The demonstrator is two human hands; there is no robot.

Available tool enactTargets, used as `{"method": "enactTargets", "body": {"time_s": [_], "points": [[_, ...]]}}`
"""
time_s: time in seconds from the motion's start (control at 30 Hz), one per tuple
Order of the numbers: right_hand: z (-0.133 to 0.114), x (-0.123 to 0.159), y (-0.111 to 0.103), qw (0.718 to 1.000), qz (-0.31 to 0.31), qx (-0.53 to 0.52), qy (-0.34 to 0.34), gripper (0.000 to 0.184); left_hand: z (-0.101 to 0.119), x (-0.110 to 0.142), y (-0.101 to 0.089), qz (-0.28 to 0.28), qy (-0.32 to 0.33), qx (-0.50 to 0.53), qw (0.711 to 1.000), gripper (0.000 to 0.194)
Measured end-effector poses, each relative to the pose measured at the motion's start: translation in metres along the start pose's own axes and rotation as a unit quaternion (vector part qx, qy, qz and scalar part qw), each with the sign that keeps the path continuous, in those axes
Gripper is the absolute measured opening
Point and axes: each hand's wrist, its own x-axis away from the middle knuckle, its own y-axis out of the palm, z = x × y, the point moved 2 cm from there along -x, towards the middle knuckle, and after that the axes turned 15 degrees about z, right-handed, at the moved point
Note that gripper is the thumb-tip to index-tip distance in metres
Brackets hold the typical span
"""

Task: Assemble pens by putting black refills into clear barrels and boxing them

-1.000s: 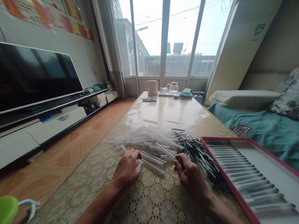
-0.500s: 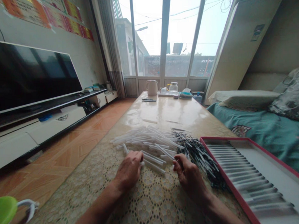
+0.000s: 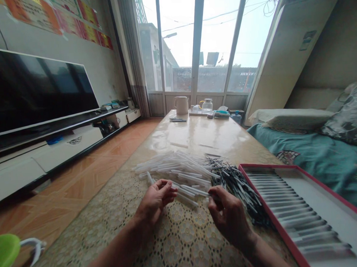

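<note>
My right hand (image 3: 229, 212) is closed on one end of a slim white pen barrel (image 3: 196, 190), which points left, low over the table. Facing it, my left hand (image 3: 156, 200) has thumb and fingers pinched together. A small pale bit shows at its fingertips, too small to name. Beyond both hands lies a loose pile of translucent white pen barrels (image 3: 168, 162). Thin black pen parts (image 3: 241, 190) are heaped just right of my right hand. A red-rimmed box (image 3: 295, 167) at the right holds a row of white pens (image 3: 290, 209) with black ends.
A patterned cover lies over the long table (image 3: 184, 244). At its far end stand a beige jug (image 3: 181, 104), a glass pot (image 3: 207, 104) and a tissue pack (image 3: 222, 112). A green stool (image 3: 5, 254) is at lower left, a teal-covered sofa (image 3: 323, 154) at right.
The white barrel in my right hand has swung from a steep slant to nearly level, pointing at my left hand. My left hand has turned, showing its thumb and fingertips.
</note>
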Motion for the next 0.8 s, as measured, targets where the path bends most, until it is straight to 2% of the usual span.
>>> {"method": "enactTargets", "body": {"time_s": [0.13,0.37,0.63,0.8], "points": [[0.0,0.0,-0.001,1.0,-0.015,-0.003,-0.006,0.007,-0.004,0.003,0.003,0.03,-0.019,0.028,0.999,0.012],[0.002,0.001,0.001,1.0,-0.023,-0.004,-0.015,0.007,-0.007,0.007,0.008,0.026,-0.038,0.033,0.998,0.011],[0.0,0.001,0.002,0.999,-0.039,0.002,-0.018,0.008,-0.011,0.009,0.008,-0.007,-0.03,0.018,0.999,0.019],[0.004,0.0,0.004,0.997,-0.072,0.017,-0.038,0.011,-0.015,0.007,0.008,-0.051,-0.017,0.01,0.998,0.03]]}}
